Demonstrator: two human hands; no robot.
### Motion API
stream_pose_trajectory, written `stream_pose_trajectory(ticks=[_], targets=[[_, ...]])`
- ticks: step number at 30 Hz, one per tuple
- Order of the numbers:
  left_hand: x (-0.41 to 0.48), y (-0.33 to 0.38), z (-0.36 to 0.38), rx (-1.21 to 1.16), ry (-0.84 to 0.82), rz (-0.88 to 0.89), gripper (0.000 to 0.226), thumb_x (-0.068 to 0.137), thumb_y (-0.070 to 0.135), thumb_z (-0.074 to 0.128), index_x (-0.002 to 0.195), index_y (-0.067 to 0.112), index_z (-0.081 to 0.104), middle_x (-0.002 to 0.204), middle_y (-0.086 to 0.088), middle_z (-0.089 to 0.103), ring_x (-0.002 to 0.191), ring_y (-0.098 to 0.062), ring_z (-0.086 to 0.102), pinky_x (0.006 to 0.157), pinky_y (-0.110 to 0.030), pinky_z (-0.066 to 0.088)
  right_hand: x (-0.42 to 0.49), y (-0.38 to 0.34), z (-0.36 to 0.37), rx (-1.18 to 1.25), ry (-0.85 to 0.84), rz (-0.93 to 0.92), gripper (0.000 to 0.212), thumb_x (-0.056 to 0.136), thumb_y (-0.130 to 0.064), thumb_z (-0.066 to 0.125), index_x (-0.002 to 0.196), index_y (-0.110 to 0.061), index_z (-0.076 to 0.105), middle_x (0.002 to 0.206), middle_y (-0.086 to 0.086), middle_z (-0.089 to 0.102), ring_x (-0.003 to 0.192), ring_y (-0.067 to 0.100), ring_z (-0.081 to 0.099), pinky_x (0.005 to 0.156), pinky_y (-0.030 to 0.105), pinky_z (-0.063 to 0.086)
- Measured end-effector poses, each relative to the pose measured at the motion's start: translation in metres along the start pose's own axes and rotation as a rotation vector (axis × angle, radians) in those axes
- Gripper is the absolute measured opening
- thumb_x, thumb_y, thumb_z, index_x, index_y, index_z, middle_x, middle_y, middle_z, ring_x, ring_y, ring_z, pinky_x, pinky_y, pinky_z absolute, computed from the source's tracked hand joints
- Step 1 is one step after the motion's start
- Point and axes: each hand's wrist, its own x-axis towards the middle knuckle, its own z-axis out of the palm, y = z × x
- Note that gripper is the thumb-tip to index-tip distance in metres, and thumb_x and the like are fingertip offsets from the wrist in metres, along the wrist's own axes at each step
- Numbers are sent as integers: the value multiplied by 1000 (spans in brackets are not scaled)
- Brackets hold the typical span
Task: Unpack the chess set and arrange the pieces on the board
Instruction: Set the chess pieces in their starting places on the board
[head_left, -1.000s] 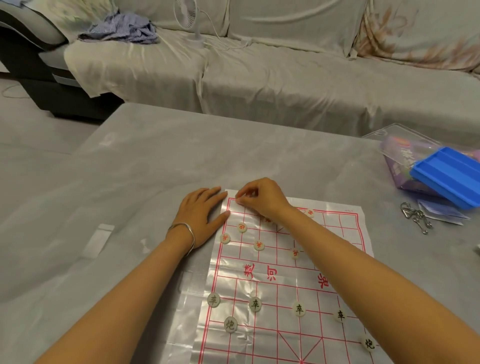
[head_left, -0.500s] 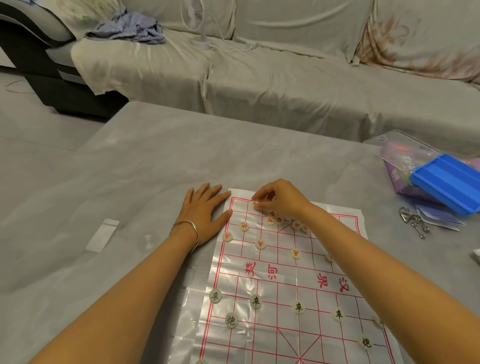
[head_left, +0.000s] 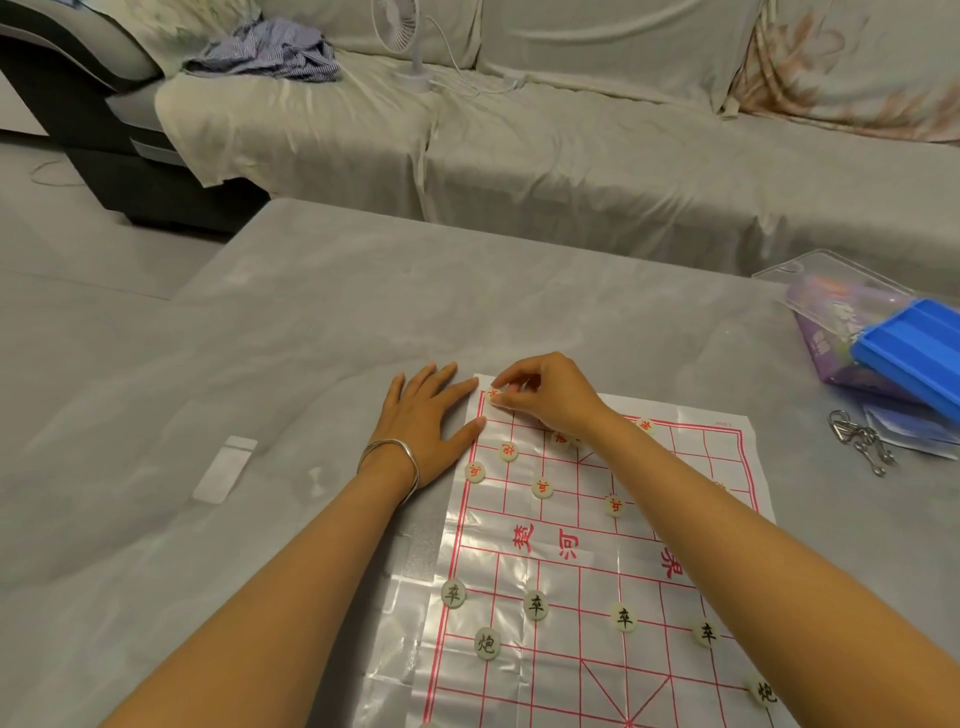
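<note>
Shiny plastic on a dull desk
The board is a thin, glossy, creased plastic sheet. The pieces look smooth and pale. The desk is grey and matt. The bracelet and the wire rings are shiny metal. The blue tray is plastic. Soft cloth covers the sofa.

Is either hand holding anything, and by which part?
Right hand pinches a red-marked piece by its edge, at the far-left corner of the board. Left hand lies flat, holding nothing.
</note>
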Motion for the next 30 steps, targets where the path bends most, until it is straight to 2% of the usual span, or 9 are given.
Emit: stream_pose_trajectory(ticks=[8, 12, 15, 20, 24, 26, 30], targets=[[0, -1, 1, -5, 20, 5, 61, 88, 61, 36, 143, 37, 25, 154, 8, 17, 144, -15, 7, 118, -39, -2, 5, -6, 8, 34, 12, -8, 23, 79, -32, 72, 99, -20, 71, 90, -2, 66, 78, 9, 56, 72, 21, 47], [-1, -2, 0, -69, 30, 16, 60, 88, 63, 32, 142, 39, 26, 154, 7, 19, 143, -14, 9, 117, -38, -1, -6, 0, -22, 94, 86, -8, 20, 84, -26, 68, 102, -18, 69, 90, -4, 64, 77, 6, 55, 67, 10, 42], [-2, 2, -3, -84, 18, 12, 53, 90, 57, 31, 140, 38, 31, 154, 7, 17, 144, -14, 7, 118, -39, -3, -23, 15, -53, 79, 132, 21, 15, 86, -23, 65, 100, -20, 69, 91, -6, 64, 80, 7, 56, 65, 9, 41], [-4, 4, -5, -37, 22, 30, 51, 92, 54, 28, 139, 38, 33, 154, 7, 17, 144, -15, 6, 117, -40, -6, -49, 34, -56, -96, -25, 78, 22, 85, -24, 66, 106, -19, 69, 96, -6, 64, 83, 10, 54, 65, 11, 41], [-5, 4, -4, -55, 23, 26, 60, 89, 60, 25, 143, 36, 26, 154, 6, 20, 143, -15, 10, 118, -40, -1, -54, 36, -47, -73, -28, 81, 25, 85, -22, 66, 108, -15, 70, 104, -1, 65, 81, 7, 51, 63, 9, 38], [-5, 3, -4, -78, 43, 22, 67, 86, 66, 23, 144, 34, 24, 153, 6, 23, 143, -16, 14, 118, -40, 3, -51, 36, -43, -58, -34, 96, 24, 84, -22, 67, 107, -15, 70, 104, 1, 66, 82, 8, 52, 65, 11, 40], [-5, 2, -3, -104, 65, 17, 70, 81, 63, 23, 144, 32, 25, 151, 5, 27, 141, -16, 18, 118, -41, 7, -41, 33, -41, -59, -53, 149, 21, 81, -24, 71, 100, -13, 70, 98, 4, 67, 81, 13, 56, 73, 20, 48]])
